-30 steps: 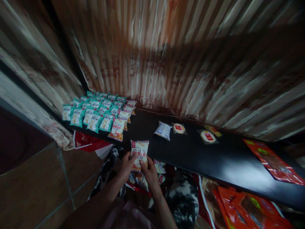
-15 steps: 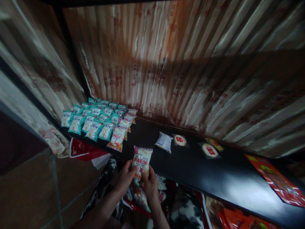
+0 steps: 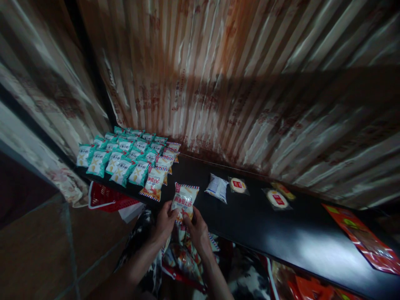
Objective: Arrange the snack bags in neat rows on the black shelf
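Between both hands I hold a small white and orange snack bag (image 3: 184,200) with striped ends, over the front edge of the black shelf (image 3: 240,221). My left hand (image 3: 166,218) grips its left side, and my right hand (image 3: 196,227) pinches its lower right side. To the left, similar orange and white snack bags (image 3: 153,183) lie in a row from front to back. Beside them are several rows of teal and white snack bags (image 3: 122,168). A white bag (image 3: 217,188) lies face down to the right of the held one.
Two round packaged items (image 3: 238,185) and a yellow packet lie farther right, with a large red packet (image 3: 359,235) at the right end. Below the shelf are a red basket (image 3: 109,200) and loose snack packets (image 3: 184,260). Pleated sheeting (image 3: 200,91) hangs behind.
Both hands have moved slightly up and forward with the snack bag, bringing it farther over the shelf edge. The view has shifted a little.
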`<state>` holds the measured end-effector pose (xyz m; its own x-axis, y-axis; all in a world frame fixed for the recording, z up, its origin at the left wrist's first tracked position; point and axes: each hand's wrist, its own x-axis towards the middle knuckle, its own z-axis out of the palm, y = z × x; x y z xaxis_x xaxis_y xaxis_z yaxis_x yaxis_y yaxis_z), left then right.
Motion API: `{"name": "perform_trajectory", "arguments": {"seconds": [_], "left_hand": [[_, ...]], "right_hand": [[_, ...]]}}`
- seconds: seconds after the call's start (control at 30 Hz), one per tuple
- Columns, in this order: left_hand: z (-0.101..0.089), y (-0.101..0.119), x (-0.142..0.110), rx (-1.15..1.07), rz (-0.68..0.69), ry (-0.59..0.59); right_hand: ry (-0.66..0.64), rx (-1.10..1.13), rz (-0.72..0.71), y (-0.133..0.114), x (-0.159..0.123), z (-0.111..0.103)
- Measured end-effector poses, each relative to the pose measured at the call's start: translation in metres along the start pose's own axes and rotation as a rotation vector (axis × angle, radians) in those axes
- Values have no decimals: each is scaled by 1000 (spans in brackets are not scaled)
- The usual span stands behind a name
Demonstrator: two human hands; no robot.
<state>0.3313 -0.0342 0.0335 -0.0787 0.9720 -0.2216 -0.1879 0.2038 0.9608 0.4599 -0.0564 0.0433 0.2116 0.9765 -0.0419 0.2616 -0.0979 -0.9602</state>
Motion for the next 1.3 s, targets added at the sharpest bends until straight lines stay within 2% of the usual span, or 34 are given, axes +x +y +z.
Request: {"name": "perform_trajectory", "arguments": {"seconds": [0.13,0.23,0.4,0.53,0.67,0.83,0.93,1.13,1.3], "left_hand": [[0,-6,18,123,80,-13],[2,-1,29,294,133,-8],[8,20,36,671,173,58],[11,23,42,872,221,88],[14,14,52,841,264,88],[17,-1,63,743,318,132],[17,-7,68,719,358,146],[18,-17,79,668,429,160],[22,-18,85,660,547,135]], "right_hand": [[-14,-296,12,-13,14,-3],[-37,-409,33,-21,24,-4],[-38,-356,39,-22,40,-1],[-8,-280,21,-12,50,6],[33,-275,-13,-3,57,12],[135,-387,-160,2,65,17],[138,-416,-147,4,70,19],[180,-330,-106,12,81,27],[220,-264,-144,16,94,33]]}}
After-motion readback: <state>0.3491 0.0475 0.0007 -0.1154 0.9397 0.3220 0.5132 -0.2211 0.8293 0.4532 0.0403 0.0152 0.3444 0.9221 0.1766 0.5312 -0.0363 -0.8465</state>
